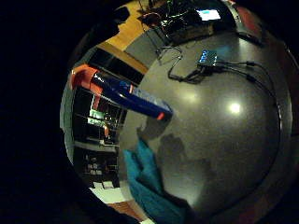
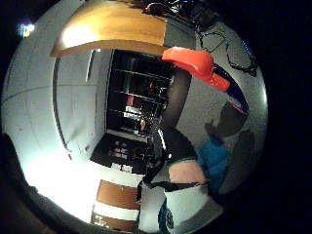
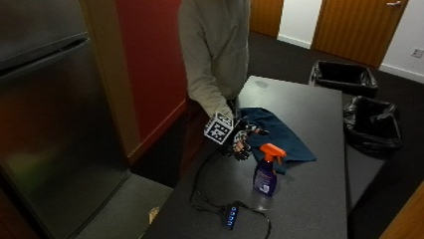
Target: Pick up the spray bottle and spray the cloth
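Here, blue spray bottle (image 3: 266, 175) w/ orange trigger upright beside teal cloth (image 3: 281, 134), right hand (image 3: 240, 142) nearby, finger state unclear.

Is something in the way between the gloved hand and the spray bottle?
Nothing visible is. The gloved right hand hovers beside the spray bottle, with only bare table between them. The blue cloth lies just behind the bottle, so nothing blocks the spraying either.

Dark table (image 3: 311, 199) carries spray bottle (image 3: 266, 174), teal cloth (image 3: 278, 132), hub (image 3: 230, 216).
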`<state>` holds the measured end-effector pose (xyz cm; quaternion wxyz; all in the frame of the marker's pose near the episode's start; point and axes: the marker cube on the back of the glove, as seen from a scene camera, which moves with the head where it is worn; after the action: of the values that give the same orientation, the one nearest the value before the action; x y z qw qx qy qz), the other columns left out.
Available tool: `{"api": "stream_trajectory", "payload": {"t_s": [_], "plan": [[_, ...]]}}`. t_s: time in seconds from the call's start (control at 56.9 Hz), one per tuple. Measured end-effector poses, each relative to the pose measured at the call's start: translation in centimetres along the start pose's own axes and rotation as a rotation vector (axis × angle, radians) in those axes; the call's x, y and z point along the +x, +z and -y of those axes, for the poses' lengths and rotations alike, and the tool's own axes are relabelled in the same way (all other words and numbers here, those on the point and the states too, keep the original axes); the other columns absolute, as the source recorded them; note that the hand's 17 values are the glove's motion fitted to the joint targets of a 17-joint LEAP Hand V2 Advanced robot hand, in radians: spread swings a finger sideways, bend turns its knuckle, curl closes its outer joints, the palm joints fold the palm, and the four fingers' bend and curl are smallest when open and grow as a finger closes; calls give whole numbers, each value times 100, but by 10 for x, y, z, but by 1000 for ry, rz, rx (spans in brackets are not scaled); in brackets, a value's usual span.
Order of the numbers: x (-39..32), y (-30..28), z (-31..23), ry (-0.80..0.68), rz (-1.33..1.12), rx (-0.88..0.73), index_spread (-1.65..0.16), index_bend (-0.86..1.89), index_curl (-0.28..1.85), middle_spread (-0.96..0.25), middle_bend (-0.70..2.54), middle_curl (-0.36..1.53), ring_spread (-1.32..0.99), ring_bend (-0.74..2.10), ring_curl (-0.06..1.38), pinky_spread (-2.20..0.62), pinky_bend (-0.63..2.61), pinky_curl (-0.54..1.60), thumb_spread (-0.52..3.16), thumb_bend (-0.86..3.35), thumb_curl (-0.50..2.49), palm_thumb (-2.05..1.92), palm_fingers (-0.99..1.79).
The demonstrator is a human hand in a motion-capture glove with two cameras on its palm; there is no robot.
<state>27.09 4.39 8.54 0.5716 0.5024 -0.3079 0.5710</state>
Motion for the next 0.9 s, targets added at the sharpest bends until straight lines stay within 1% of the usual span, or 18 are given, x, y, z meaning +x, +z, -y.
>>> {"api": "stream_trajectory", "payload": {"t_s": [0.07,0.123,0.228,0.299,0.351,0.439,0.545,0.65,0.896], "plan": [[2,2,5,9,-7,3,-30,14,22,-8,36,38,-2,45,30,14,32,32,96,-2,40,64,37],[4,4,8,16,-7,4,-28,16,24,-10,38,39,-4,49,31,13,25,30,96,-2,40,65,49],[6,6,16,31,-6,-1,-26,19,28,-16,43,42,-14,57,34,6,20,28,95,-2,41,69,82],[4,4,22,15,-7,15,-26,17,29,-18,43,44,-18,64,38,-9,33,33,94,0,43,75,113],[2,1,24,-8,-9,58,-26,22,34,-19,43,48,-19,71,44,-12,45,39,92,0,44,79,125],[-5,-3,26,-28,14,129,-25,38,42,-21,52,54,-21,76,50,-13,63,48,90,1,48,88,135],[-10,-3,25,-47,27,125,-23,57,52,-20,70,64,-22,81,56,-13,75,56,86,6,54,102,139],[-12,-1,19,-42,40,110,-21,69,60,-19,82,71,-22,89,62,-13,83,62,81,6,59,108,131],[-11,-3,16,-22,63,118,-19,82,71,-17,95,82,-22,100,72,-13,89,71,65,2,68,113,118]]}}
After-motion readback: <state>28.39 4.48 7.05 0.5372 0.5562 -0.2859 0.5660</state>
